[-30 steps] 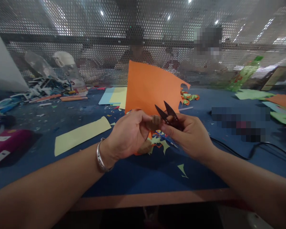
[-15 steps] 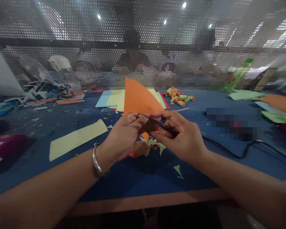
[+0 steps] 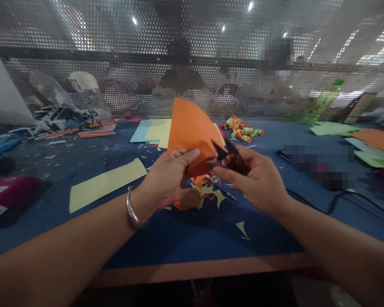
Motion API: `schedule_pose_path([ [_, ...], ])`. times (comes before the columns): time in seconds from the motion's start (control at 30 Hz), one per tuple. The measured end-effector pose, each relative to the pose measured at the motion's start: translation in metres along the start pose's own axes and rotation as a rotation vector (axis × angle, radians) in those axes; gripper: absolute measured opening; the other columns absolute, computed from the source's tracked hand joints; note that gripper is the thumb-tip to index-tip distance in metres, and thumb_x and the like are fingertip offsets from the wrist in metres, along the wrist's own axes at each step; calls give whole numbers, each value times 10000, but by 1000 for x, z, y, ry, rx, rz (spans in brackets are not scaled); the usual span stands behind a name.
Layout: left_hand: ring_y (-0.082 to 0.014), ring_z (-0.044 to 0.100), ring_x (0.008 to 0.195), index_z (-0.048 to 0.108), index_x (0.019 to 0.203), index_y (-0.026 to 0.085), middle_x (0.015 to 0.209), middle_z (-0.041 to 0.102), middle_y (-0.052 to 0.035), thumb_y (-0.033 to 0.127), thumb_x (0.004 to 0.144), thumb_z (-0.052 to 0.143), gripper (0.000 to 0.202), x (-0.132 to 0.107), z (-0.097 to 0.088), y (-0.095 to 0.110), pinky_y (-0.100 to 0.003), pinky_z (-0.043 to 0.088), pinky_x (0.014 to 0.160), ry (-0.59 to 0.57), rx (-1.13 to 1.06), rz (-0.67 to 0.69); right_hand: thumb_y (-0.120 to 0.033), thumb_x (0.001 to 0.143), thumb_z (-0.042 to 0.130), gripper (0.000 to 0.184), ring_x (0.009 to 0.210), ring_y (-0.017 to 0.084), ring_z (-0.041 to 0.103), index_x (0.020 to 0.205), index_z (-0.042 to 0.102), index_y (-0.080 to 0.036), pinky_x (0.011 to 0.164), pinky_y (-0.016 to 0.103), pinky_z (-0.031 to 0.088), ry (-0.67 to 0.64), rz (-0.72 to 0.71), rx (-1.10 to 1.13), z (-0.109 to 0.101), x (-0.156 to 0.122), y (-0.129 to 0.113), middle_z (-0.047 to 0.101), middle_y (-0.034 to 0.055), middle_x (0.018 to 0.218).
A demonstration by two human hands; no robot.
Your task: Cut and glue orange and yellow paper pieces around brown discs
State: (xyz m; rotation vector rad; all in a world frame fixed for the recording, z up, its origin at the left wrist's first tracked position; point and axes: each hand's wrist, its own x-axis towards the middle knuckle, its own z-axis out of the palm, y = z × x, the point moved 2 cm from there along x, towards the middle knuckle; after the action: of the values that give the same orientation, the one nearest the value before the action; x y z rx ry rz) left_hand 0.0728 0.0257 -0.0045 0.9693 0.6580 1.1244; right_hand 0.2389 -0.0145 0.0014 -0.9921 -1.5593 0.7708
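My left hand (image 3: 168,177), with a silver bangle at the wrist, pinches a sheet of orange paper (image 3: 190,128) near its lower edge, thumb on the near face. The sheet stands up and its right side is curved. In my right hand (image 3: 259,175) is a pair of dark scissors (image 3: 232,155), blades spread and pointing left beside the paper. Whether the blades touch it I cannot tell. Below the hands lie pale green paper scraps (image 3: 219,198), orange pieces and a blue pen (image 3: 227,193). A round orange piece (image 3: 188,199) is partly hidden by my left hand.
A pale green strip (image 3: 107,183) lies left, with a purple case (image 3: 9,198) beyond it. Coloured sheets (image 3: 144,131) and crumpled orange-green pieces (image 3: 240,128) sit before a perforated screen (image 3: 131,59). A black cable (image 3: 310,209) crosses the right side. Two bottles stand at the back.
The scissors have moved right, off the lower edge of the orange paper, and their blades have opened. The paper has turned more toward me. The blue pen has come into sight.
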Motion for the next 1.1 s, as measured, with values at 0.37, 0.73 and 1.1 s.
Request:
schedule_pose_path([
  [0.37, -176, 702, 793, 631, 729, 143, 863, 715, -33, 99, 717, 656, 52, 13, -22, 29, -308, 598, 730, -18, -56, 62, -298, 827, 787, 319, 336, 21, 238, 745, 492, -211, 318, 193, 169, 28, 333, 391, -28, 11, 7, 372, -112, 483],
  [0.73, -154, 710, 679, 665, 852, 160, 803, 745, -17, 104, 636, 552, 250, 15, -22, 29, -229, 550, 573, 111, -136, 83, -353, 822, 786, 259, 364, 16, 217, 849, 593, -182, 322, 213, 127, -87, 447, 382, -20, 10, 9, 531, -69, 561],
  [1.1, -269, 740, 838, 673, 826, 133, 794, 733, -108, 225, 705, 606, 166, 5, -14, 16, -369, 583, 764, -124, -65, -115, -294, 796, 811, 279, 344, 7, 251, 824, 555, -189, 309, 181, 171, -21, 402, 412, -14, 7, 9, 485, -93, 561],
])
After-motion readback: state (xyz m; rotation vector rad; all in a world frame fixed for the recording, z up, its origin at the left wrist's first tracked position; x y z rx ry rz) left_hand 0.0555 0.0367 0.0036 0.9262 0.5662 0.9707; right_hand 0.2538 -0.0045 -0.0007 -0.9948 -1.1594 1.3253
